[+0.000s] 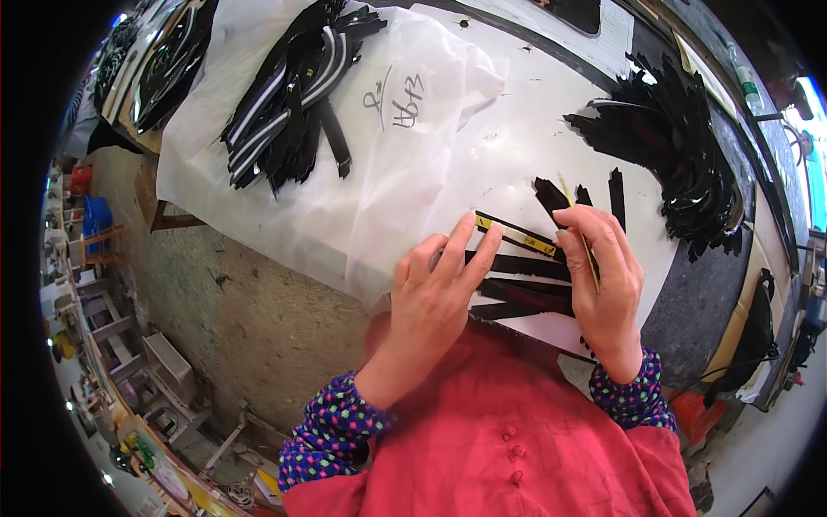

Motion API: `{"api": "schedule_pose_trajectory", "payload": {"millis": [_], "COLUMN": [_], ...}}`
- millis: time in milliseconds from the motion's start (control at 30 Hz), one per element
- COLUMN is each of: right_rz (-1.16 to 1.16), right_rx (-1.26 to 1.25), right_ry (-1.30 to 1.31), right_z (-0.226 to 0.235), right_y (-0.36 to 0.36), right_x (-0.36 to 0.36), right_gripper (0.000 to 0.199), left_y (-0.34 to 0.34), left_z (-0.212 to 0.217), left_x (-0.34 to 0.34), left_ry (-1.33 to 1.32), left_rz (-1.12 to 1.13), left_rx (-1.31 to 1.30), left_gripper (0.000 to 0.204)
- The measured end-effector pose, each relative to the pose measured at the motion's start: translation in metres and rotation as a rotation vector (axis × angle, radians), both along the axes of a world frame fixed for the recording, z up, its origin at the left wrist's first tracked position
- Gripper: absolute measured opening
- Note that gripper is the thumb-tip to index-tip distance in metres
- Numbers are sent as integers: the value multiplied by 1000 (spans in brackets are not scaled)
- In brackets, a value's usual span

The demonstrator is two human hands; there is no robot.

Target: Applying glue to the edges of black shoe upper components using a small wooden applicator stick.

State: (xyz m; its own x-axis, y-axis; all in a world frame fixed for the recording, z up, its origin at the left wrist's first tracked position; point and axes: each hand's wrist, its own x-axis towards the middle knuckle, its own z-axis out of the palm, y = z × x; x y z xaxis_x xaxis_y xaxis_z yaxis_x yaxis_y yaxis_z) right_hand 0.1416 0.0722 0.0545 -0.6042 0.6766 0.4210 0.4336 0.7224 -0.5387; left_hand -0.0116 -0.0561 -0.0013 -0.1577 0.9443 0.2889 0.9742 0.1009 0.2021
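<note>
The left hand [435, 284] lies flat, fingers spread, pressing a narrow black strip with a yellow tag [517, 234] onto the white work table [517, 146]; it grips nothing. The right hand [603, 276] pinches a thin pale stick [579, 226], its lower length hidden by the fingers. More flat black strips [525, 289] sit between the hands, partly covered. At one o'clock fans a heap of glossy black pieces [680, 164]; at eleven o'clock, black-and-white strips [293, 86] on translucent plastic sheeting [405, 172].
</note>
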Motion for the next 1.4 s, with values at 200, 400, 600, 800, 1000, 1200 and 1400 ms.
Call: {"api": "schedule_pose_trajectory", "payload": {"millis": [200, 400, 600, 800, 1000, 1200, 1400], "right_rz": [190, 184, 184, 163, 140, 118, 134], "right_rx": [-748, -564, -436, -441, -532, -135, 38], "right_ry": [221, 146, 89, 98, 155, 71, 9], "right_z": [-24, -31, -28, -29, -29, -33, -42], "right_y": [1, -4, -5, -6, -4, 1, -2], "right_x": [-17, -25, -29, -30, -24, -9, -6], "right_gripper": [22, 17, 13, 13, 17, 14, 23], "left_y": [0, -2, -2, -1, -2, 1, 5], "left_z": [-7, -12, -12, -12, -11, -8, -2], "left_x": [-1, 0, 0, 2, 1, -2, -13], "left_ry": [7, 17, 32, 31, 43, -62, -294], "left_rz": [-11, -1, 10, 14, 11, -4, -45], "left_rx": [53, 81, 73, 72, 63, 92, 136], "left_gripper": [60, 60, 58, 59, 59, 60, 55]}}
